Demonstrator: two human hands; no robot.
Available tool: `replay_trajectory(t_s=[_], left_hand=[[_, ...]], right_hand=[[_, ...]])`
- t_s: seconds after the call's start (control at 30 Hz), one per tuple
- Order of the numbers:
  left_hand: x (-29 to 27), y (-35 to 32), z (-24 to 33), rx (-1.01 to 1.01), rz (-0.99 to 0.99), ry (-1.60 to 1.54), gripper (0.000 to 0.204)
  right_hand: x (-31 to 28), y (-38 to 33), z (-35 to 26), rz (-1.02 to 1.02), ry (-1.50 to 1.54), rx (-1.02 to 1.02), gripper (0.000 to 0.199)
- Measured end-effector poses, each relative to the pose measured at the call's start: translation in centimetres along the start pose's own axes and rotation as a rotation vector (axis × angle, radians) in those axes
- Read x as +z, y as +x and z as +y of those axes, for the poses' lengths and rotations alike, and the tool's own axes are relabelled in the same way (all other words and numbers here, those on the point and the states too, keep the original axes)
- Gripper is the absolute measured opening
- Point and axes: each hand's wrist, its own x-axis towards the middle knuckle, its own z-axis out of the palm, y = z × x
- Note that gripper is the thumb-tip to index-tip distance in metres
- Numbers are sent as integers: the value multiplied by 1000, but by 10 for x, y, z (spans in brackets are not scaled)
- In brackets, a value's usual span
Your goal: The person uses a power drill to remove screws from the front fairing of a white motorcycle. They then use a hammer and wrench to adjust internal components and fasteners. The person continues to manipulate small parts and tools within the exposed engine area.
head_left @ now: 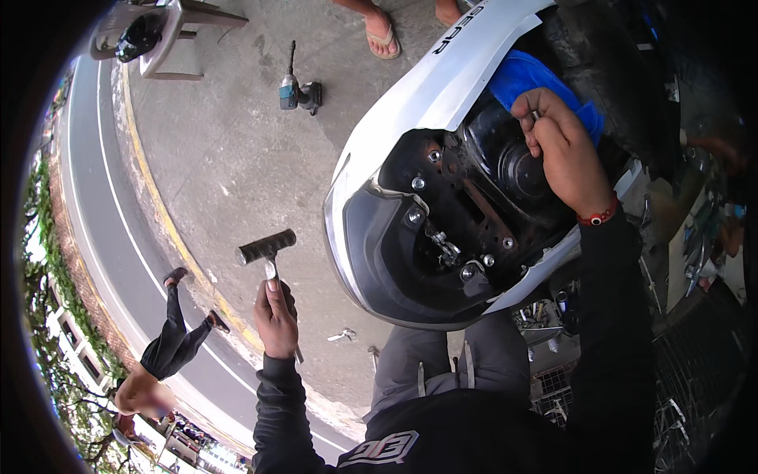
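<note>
The hammer [267, 248] is at the lower left of the view, raised above the floor, its dark, ribbed cylinder of a head lying crosswise on the shaft; the left hand [277, 319] is wrapped round that shaft just below the head. It looks stiff, sturdy and head-heavy, so a grip lower on the shaft would likely give more swing and the present one more control. The right hand [562, 155] is curled, thumb against fingers, pinching a small metal piece [536, 115] that is mostly hidden; it is probably light, hard and easily dropped, best taken by its sides. Just beneath this hand lie a blue cloth [530, 77], soft and limp, and the open scooter body [371, 170], whose smooth white panel would likely scratch. Bolts [418, 183] show in its dark cavity. The floor [221, 142] is grey, stained concrete, carrying a power driver [298, 96] and a plastic chair [167, 49]; a bystander's sandalled foot [382, 35] is near the panel. Beyond a yellow line runs the road [101, 197], with a walker [175, 347] at its edge.
</note>
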Motion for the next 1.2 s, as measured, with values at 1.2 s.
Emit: replay_trajectory(t_s=[1.2], left_hand=[[334,-374,-256,-1084,-309,436,59]], right_hand=[[22,12,-5,-322,-131,-378,14]])
